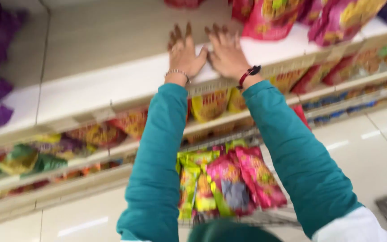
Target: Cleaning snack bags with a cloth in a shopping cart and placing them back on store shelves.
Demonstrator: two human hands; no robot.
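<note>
- Nearest, bottom centre of the frame: a wire basket (265, 218) carries snack packets, about five that I can count – two green-yellow packets (193, 183) on the left, three pink packets (247, 179) on the right; motion blur may hide more.
- Mid-frame, two teal sleeves (157, 170) reach upward.
- Upper centre: left hand (183, 53) and right hand (225, 53) lie flat, fingers spread, palms down on the bare white shelf top (113, 80), thumbs nearly touching. Both are released, grasping nothing.
- One beaded bracelet, left wrist; one dark band, right wrist.
- Judgement: pressing evenly with both palms looks sensible while leaning over the basket.
- Farthest, upper right: roughly four pink bags (269, 18) on that same shelf, just right of the right hand.
</note>
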